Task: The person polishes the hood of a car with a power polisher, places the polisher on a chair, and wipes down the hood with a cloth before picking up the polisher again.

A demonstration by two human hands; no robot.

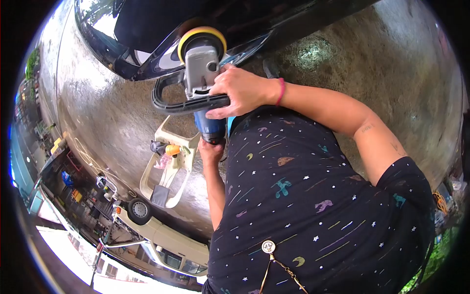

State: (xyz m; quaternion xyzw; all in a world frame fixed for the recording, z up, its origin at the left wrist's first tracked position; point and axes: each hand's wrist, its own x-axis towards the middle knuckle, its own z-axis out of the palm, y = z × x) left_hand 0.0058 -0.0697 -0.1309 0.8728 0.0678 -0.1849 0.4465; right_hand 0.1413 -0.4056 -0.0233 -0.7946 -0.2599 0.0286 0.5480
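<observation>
A polisher (202, 73) with a grey head, blue body and black loop handle is held between both hands. Its round yellow-edged pad (223, 36) is against or very close to the glossy black car bodywork (152, 22), beside a headlight (169, 60). My right hand (240, 90), with a pink band at the wrist, is closed around the end of the loop handle, fingers by the grey head. Lower down, my left hand (211, 151) grips the rear of the blue body; its fingers are partly hidden by the tool.
On the concrete floor (112, 117) stands a white plastic chair (178, 188) bearing an orange-yellow item (172, 150), a dark item (157, 147) and a grey cloth (160, 195). A hose (85, 154) lies beyond it. Farther off are a cream car (178, 245) and cluttered shelving.
</observation>
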